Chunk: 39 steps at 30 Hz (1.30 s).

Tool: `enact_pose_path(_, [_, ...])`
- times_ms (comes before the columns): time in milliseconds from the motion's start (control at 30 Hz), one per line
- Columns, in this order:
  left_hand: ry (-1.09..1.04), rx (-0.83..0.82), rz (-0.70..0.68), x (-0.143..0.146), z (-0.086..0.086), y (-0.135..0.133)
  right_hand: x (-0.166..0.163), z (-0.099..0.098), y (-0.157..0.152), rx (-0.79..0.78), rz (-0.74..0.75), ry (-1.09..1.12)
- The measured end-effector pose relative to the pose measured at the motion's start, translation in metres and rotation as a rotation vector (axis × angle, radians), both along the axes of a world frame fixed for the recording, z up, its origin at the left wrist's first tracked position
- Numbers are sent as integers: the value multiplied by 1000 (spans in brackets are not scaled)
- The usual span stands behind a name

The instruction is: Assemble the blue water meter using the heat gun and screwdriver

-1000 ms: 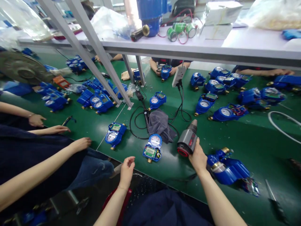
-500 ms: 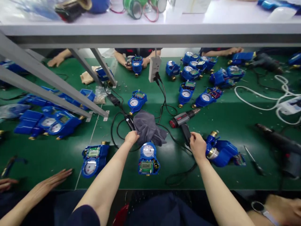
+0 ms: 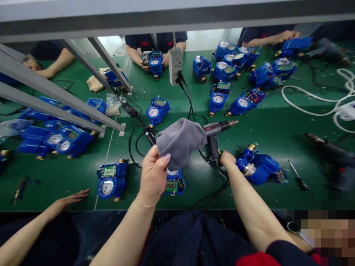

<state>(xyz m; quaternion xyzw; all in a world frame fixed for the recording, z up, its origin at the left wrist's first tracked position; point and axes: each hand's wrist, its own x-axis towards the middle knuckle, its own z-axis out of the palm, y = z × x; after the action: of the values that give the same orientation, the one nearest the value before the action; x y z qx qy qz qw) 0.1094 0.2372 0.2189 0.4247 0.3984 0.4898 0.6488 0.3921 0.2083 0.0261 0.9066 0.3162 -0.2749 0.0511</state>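
Note:
In my left hand (image 3: 154, 177), lifted above the bench, is a bunched grey cloth (image 3: 180, 142), pinched under the thumb. Beneath it a blue water meter (image 3: 173, 186) with an exposed green circuit board and display lies partly hidden. My right hand (image 3: 229, 159) is closed at the handle of a grey and black heat gun (image 3: 214, 129), whose nozzle points right; its fingertips are mostly hidden. Just right of that hand, another blue meter (image 3: 257, 168) rests on its side with a brass fitting. One more meter (image 3: 111, 181) with a display sits left of my left forearm.
Several blue meters (image 3: 224, 70) stand across the green bench (image 3: 277, 129). A power strip (image 3: 175, 64) hangs ahead, with black cords below. Grey frame bars (image 3: 63, 94) slant in from the left. A screwdriver (image 3: 298, 175) and second heat gun (image 3: 331, 160) lie right. A co-worker's hand (image 3: 73, 199) rests left.
My left hand has lifted the cloth from the bench, bringing it up over the middle meter. The heat gun's handle has shifted slightly left with my right hand. The camera view has tilted downward.

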Motion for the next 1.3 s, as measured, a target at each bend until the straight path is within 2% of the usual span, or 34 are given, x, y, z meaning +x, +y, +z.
enact_pose_path(100, [97, -195, -17, 5, -52, -30, -4, 14, -7, -27, -3, -13])
enact_pose_path(200, [155, -301, 61, 5, -99, -65, -1, 50, -28, -9, -17, -86])
enact_pose_path(267, [144, -385, 132, 5, -118, -92, -4, 80, -50, 32, 21, -107])
enact_pose_path(333, [91, -498, 205, 6, -131, -119, -18, 106, -78, 84, 137, -16])
enact_pose_path(400, [18, -615, 262, 7, -142, -141, -41, 125, -105, 157, 328, 162])
enact_pose_path(467, [-48, -697, 314, 8, -153, -155, -67, 134, -126, 215, 562, 263])
enact_pose_path(567, [-112, -731, 403, 9, -168, -164, -96, 137, -138, 181, 827, 72])
enact_pose_path(633, [-128, -723, 464, 9, -178, -164, -108, 137, -134, 151, 947, -89])
enact_pose_path(733, [-128, -716, 534, 7, -190, -160, -121, 135, -120, 142, 1081, -205])
enact_pose_path(900, [-136, -758, 537, 2, -204, -151, -138, 137, -103, 136, 1165, -221])
enact_pose_path(1100, [-132, -767, 496, -2, -212, -144, -149, 150, -105, 154, 1152, -244])
enact_pose_path(1300, [-79, -730, 454, -12, -212, -141, -155, 134, -99, 140, 1116, -228])
